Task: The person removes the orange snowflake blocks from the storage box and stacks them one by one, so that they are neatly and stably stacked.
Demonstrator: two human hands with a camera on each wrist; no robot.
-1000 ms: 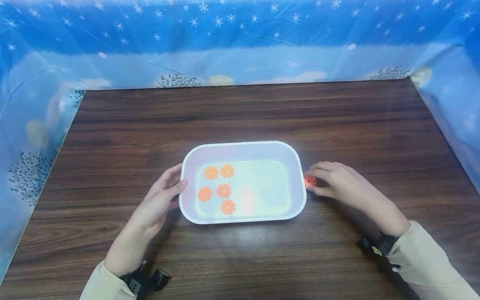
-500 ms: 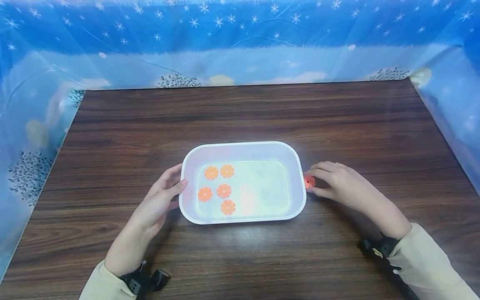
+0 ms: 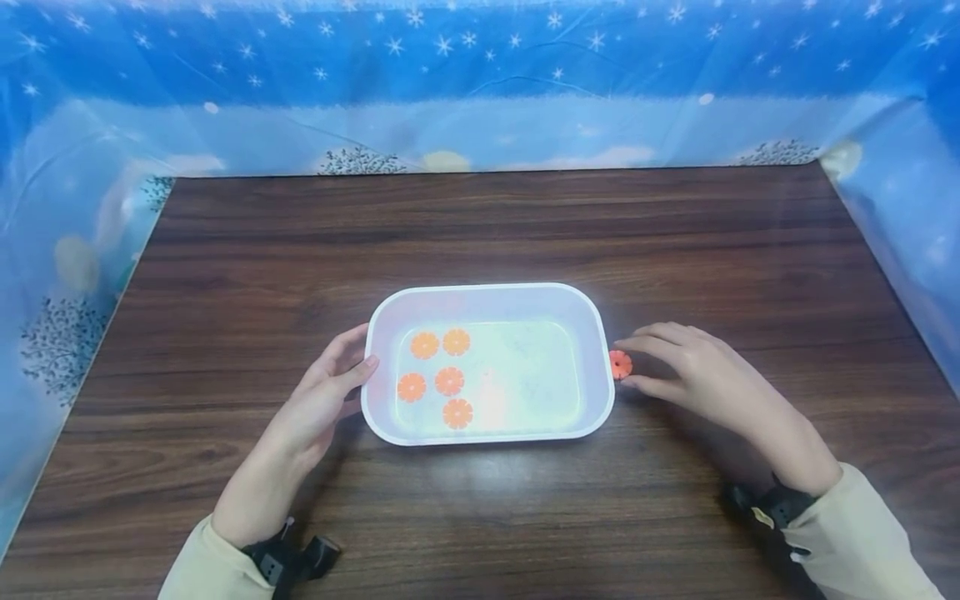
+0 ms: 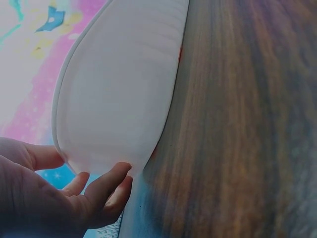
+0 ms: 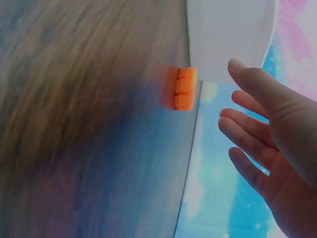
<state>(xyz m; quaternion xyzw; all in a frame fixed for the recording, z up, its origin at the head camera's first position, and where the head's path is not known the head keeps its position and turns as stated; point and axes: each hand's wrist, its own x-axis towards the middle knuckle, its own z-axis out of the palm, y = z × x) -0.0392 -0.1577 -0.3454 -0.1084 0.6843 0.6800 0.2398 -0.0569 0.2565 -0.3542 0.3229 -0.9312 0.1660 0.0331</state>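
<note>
Our left hand [image 3: 318,400] pinches the white basin [image 3: 540,367] holding 5 orange discs [image 3: 450,381]; our right hand [image 3: 705,375], fingers released, is near 1 orange piece [image 3: 620,364] on the table [image 3: 510,517], beside the basin. Nudging the basin rightward could topple it.

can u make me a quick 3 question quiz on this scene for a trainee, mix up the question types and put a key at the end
1. Count: how many orange discs lie inside the white tray?

2. Multiple choice: where is the loose orange disc?
a) inside the tray
b) just outside the tray's right end
c) beyond the tray's far side

3. True or false: the left hand grips the tray's left end, while the right hand grips nothing.

Key: 1. five; 2. b; 3. true
</note>
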